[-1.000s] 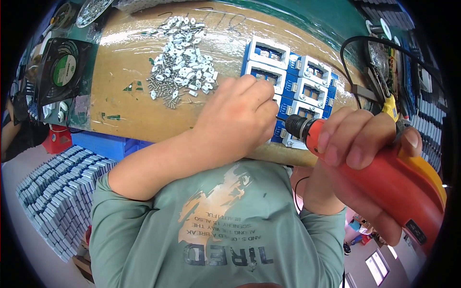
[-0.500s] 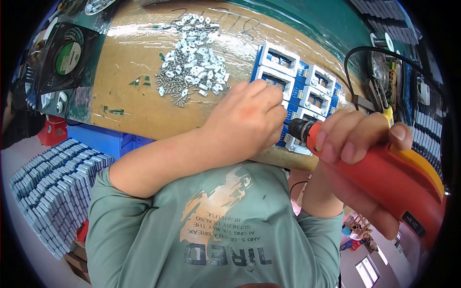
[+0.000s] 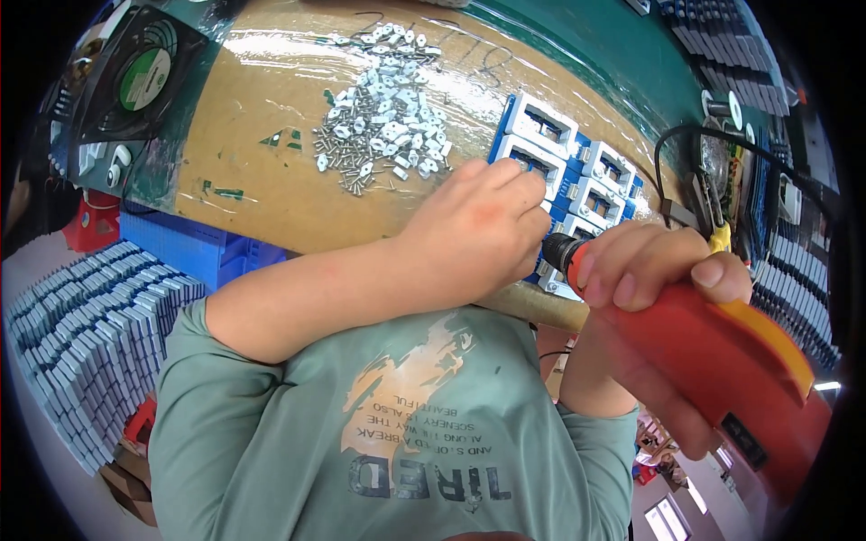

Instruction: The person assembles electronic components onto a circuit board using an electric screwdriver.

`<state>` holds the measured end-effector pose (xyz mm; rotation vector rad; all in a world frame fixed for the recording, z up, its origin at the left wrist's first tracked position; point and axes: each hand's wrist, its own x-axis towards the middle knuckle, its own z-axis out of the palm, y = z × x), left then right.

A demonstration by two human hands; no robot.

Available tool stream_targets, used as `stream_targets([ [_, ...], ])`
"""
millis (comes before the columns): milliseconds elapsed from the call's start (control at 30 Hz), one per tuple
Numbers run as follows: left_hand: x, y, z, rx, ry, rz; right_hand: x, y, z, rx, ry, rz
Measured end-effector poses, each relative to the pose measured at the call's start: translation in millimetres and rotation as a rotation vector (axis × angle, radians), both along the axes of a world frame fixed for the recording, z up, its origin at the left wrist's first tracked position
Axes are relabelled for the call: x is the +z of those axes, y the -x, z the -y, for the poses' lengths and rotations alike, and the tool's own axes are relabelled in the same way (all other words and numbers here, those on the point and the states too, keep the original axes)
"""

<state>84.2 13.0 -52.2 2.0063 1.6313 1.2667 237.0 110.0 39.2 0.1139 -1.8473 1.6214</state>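
Observation:
My right hand (image 3: 654, 270) is wrapped round a red power screwdriver (image 3: 699, 352) with a yellow-orange lever along its side. Its black chuck (image 3: 561, 251) points left and sits right beside my left hand (image 3: 483, 225). That left hand is closed, fingers curled down over the near left part of a blue circuit board panel (image 3: 559, 197). What its fingertips grip is hidden behind the knuckles, and so is the driver's tip. White rectangular frames (image 3: 542, 124) stand in two rows on the panel, some partly covered by my hands.
Left of the panel lies a pile of small white clips (image 3: 388, 113) mixed with screws (image 3: 354, 171). A black fan (image 3: 140, 77) stands at the far left. Stacked boards (image 3: 90, 334) and a blue crate (image 3: 194, 248) are below the table's left edge. A black cable (image 3: 722, 131) arches at right.
The power screwdriver and my right hand have shifted left, bringing the chuck closer to my left hand. My left hand stays closed over the panel. The whole view has turned slightly.

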Motion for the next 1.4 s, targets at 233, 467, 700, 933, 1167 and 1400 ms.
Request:
stream_targets([
  [233, -1, 0, 4, -0.010, 0.027, 0.002, -11, 2, 2, -0.004, -0.010, -0.066],
  [467, 3, 4, 5, -0.011, 0.022, -0.015, -12, -1, 20, -0.297, 0.089, -0.066],
  [700, 23, 73, 39, 0.174, 0.021, -0.174, -8, -33, -8, -0.295, 0.067, -0.132],
  [933, 22, 87, 48, 0.212, 0.126, -0.270, -27, -31, -8, -0.314, 0.134, -0.169],
  [1167, 21, 74, 46, 0.194, 0.178, -0.298, -29, -21, 4, -0.360, 0.240, -0.217],
  [1400, 27, 83, 56, 0.170, 0.226, -0.274, -29, -25, 3, -0.323, 0.164, -0.162],
])
